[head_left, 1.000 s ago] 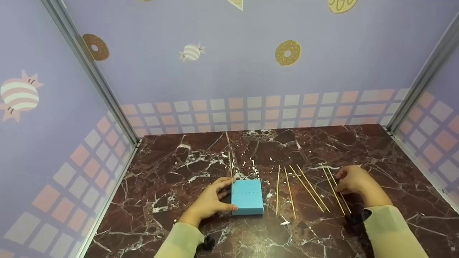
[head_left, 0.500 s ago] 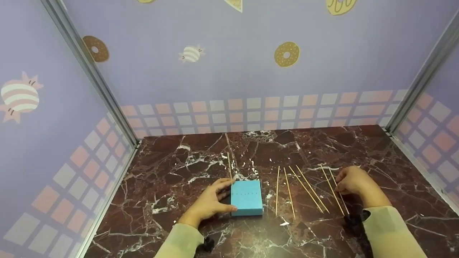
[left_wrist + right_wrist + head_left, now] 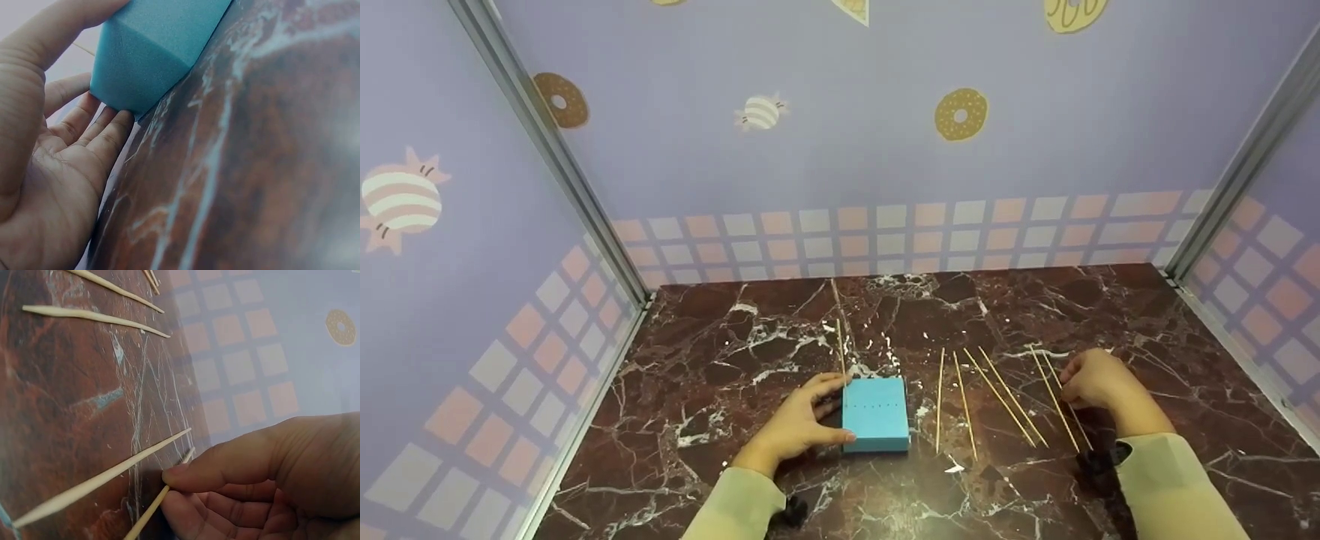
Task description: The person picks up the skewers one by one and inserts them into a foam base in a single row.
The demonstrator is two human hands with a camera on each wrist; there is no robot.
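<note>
A light blue block (image 3: 876,420) with a row of small dark holes across its top sits on the marbled table. My left hand (image 3: 791,427) grips its left side, thumb at the near corner and fingers at the far one. One thin wooden skewer (image 3: 841,345) stands upright at the block's left edge, beside the index finger. In the right wrist view, thumb and fingers of my right hand (image 3: 236,478) pinch another wooden skewer (image 3: 147,517) close to the table. Just left of it lies a parallel wooden skewer (image 3: 101,479).
Between block and right hand lie several more skewers (image 3: 965,405). White crumbs (image 3: 889,345) are scattered behind the block, and a white scrap (image 3: 955,469) lies in front. Patterned lilac walls (image 3: 847,150) border the table (image 3: 720,337) at the back and sides.
The skewer in my right hand has shifted slightly, the fingers staying at the same spot. My left hand and the block have kept their place.
</note>
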